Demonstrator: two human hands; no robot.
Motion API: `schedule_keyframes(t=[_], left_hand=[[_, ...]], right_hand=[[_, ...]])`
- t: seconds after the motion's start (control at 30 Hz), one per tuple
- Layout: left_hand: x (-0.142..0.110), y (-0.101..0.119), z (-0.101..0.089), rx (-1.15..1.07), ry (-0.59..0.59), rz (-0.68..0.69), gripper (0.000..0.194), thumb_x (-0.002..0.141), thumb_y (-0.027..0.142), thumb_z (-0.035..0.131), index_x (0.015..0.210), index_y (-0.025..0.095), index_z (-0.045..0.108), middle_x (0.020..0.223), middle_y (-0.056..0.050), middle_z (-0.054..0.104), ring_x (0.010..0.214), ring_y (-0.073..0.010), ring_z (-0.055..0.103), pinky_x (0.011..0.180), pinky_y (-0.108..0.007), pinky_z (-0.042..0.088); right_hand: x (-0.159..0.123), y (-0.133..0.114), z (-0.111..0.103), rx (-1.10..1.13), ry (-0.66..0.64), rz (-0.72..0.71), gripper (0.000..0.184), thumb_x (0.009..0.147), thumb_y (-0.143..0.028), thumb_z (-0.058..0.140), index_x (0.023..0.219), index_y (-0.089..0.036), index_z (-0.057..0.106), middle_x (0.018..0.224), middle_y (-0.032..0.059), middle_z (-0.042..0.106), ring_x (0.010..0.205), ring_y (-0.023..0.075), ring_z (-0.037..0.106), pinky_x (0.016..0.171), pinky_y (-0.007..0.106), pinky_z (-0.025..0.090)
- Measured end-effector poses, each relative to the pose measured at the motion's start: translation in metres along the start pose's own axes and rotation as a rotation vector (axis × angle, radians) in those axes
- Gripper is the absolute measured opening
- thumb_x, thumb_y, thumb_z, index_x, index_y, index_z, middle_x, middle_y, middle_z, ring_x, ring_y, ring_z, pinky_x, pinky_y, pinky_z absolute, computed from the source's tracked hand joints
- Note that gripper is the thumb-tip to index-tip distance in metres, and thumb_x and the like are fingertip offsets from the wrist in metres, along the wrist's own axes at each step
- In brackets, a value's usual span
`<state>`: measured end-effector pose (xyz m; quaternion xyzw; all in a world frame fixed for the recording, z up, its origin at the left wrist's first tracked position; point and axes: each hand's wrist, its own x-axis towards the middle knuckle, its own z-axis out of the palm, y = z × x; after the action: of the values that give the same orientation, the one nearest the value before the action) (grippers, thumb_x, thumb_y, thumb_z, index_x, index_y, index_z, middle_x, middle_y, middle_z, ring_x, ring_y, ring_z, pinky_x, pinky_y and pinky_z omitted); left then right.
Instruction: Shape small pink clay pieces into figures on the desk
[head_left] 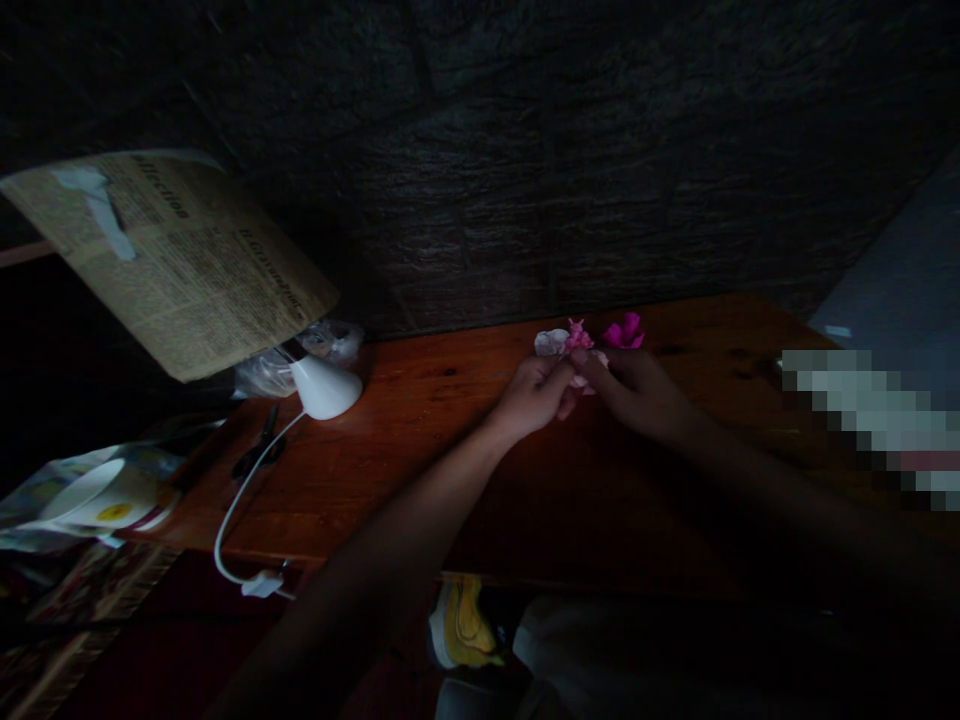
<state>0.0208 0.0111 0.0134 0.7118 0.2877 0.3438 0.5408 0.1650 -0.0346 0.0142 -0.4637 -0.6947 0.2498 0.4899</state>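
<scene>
My left hand (541,392) and my right hand (641,388) meet above the wooden table, fingers pinched together on a pale pink artificial flower (589,380). Its petals show between and below my fingertips; whether it is paper or cloth I cannot tell. Just behind my fingers are a whitish flower (551,342) and a bright pink flower (577,335). A magenta flower (624,331) lies farther right, beyond my right hand. My fingers hide part of the held flower, and the light is dim.
A lamp with a newsprint shade (180,260) and white base (326,388) stands on the table (420,440) at left. Its white cord (232,510) hangs over the front edge. Scissors (262,445), clear plastic (330,345) and a white cup (112,495) are nearby. A dark wall (480,170) rises behind.
</scene>
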Motion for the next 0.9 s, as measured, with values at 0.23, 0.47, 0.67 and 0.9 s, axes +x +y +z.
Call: schedule_keyframes(t=[0.23,0.47,0.67,0.9], left_hand=[[-0.001,-0.002,0.005,-0.037,0.053,-0.032,0.059,0.097,0.057,0.033,0.057,0.017,0.049,0.043,0.003,0.044,0.04,-0.0066,0.038,0.047,-0.022,0.029],[-0.001,-0.006,0.007,-0.064,-0.005,0.011,0.067,0.088,0.076,0.033,0.069,0.017,0.057,0.052,0.003,0.046,0.045,-0.0068,0.038,0.045,-0.022,0.026],[-0.001,-0.008,0.008,-0.094,-0.062,0.117,0.057,0.084,0.072,0.051,0.07,0.016,0.057,0.054,0.004,0.045,0.048,-0.0059,0.036,0.047,-0.022,0.026],[0.0,-0.002,0.01,-0.082,-0.025,0.049,0.046,0.09,0.059,0.051,0.075,0.017,0.057,0.055,0.005,0.044,0.05,-0.0075,0.039,0.05,-0.022,0.031]], right_hand=[[0.001,-0.006,0.002,0.241,-0.099,0.048,0.055,0.09,-0.071,0.046,0.082,-0.021,0.069,0.069,0.004,0.072,0.068,0.0192,0.072,0.071,0.032,0.057],[0.001,-0.005,0.001,0.2,-0.025,0.029,0.051,0.088,-0.069,0.054,0.072,-0.021,0.062,0.069,0.0038,0.071,0.065,0.0175,0.069,0.064,0.03,0.056],[0.001,-0.009,0.001,0.204,0.016,0.042,0.054,0.088,-0.072,0.05,0.076,-0.022,0.068,0.058,0.0017,0.066,0.061,0.0183,0.068,0.053,0.028,0.052],[0.0,-0.014,0.001,0.234,0.057,0.11,0.067,0.092,-0.076,0.033,0.086,-0.022,0.073,0.061,0.0059,0.068,0.066,0.0218,0.07,0.055,0.031,0.053]])
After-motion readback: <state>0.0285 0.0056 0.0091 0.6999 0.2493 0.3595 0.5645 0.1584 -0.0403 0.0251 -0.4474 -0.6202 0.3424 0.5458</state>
